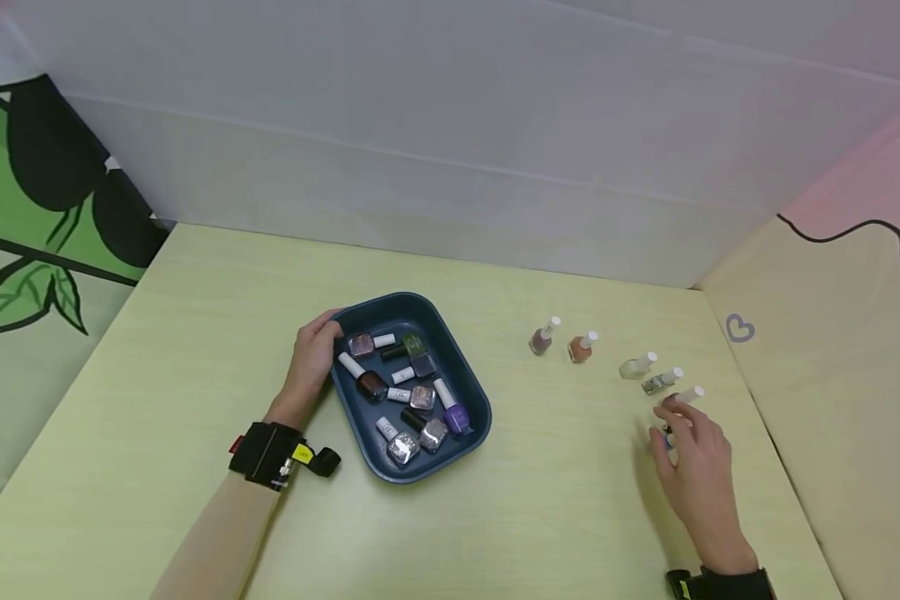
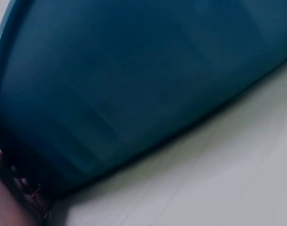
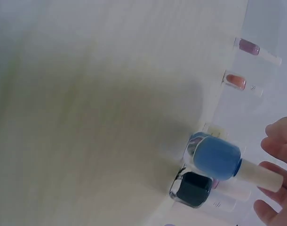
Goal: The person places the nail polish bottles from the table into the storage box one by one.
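On the left, a dark blue tray (image 1: 461,358) holds several nail polish bottles, among them a purple one (image 1: 457,419) and a dark brown one (image 1: 372,385). My left hand (image 1: 309,367) grips the tray's left rim; the tray's outer wall (image 2: 134,84) fills most of the left wrist view. At the right, my right hand (image 1: 697,467) reaches in among a group of bottles, thumb and fingers spread apart. A blue nail polish bottle (image 3: 216,157) has its white cap overlapping those fingers in the right wrist view. Beside it is a dark green bottle (image 3: 193,188).
A mauve bottle (image 1: 540,340) and an orange one (image 1: 581,348) stand between tray and right hand. Farther right are a pale bottle (image 1: 636,367) and a glittery one (image 1: 660,382). A pale wall (image 1: 420,200) runs along the back of the table (image 1: 532,517), with a side panel at right.
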Tool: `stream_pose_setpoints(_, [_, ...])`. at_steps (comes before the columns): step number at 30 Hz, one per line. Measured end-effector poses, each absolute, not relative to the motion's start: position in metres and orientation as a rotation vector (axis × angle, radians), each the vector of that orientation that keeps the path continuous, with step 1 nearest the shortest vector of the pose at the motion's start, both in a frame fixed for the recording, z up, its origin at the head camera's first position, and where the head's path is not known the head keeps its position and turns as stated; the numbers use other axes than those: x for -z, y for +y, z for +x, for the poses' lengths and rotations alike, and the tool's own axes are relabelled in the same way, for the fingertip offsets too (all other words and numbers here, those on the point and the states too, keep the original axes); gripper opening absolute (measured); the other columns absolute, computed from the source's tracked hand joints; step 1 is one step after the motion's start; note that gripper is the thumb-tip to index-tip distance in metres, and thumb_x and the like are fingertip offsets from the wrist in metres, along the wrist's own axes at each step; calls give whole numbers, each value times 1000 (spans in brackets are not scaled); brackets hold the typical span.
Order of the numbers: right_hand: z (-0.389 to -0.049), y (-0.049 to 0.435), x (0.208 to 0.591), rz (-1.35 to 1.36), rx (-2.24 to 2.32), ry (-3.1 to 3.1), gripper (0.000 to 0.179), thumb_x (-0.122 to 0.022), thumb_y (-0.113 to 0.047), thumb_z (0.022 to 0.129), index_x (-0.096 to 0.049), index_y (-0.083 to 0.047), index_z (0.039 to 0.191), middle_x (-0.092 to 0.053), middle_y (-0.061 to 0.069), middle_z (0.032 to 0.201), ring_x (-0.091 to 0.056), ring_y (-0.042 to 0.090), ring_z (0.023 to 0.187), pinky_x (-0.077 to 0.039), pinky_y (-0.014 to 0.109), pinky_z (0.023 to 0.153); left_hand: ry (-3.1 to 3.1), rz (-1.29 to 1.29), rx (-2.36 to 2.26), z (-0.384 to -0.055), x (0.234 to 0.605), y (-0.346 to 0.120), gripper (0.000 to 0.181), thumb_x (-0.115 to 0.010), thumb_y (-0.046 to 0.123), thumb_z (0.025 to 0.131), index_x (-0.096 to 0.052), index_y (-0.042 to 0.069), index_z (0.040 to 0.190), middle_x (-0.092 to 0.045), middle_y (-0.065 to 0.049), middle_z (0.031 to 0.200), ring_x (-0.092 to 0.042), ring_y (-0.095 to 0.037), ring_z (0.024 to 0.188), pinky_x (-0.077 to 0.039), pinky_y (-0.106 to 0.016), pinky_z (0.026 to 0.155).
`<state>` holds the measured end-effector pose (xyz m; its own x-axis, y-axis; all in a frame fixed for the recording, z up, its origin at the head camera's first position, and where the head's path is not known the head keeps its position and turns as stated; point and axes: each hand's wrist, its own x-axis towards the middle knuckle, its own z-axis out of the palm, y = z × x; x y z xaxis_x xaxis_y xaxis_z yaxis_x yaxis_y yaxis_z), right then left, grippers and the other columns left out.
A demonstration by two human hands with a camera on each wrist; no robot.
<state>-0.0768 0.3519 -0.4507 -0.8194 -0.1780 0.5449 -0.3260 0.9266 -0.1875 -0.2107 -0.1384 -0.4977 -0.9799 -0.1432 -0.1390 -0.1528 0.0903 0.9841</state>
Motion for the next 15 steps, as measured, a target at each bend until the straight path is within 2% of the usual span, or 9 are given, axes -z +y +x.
stream_pose_setpoints(7, [-72,357,451,326,-393,-2533,28,-67,3,74,-65,7,102,-58,26,101,-49,42,90,-40,54,71,2333,-310,-2075,-211,496,-138,47,-36,13,90,-53,3,133,-51,-14,135,-42,-23,123,-29,-43,108])
stream_pose_setpoints(15, [-69,358,453,239,-422,-2585,29,-65,9,75,-63,6,104,-58,22,100,-49,37,88,-40,49,64,2309,-334,-2074,-211,498,-139,47,-38,12,90,-54,3,133,-51,-14,136,-40,-23,127,-27,-41,110])
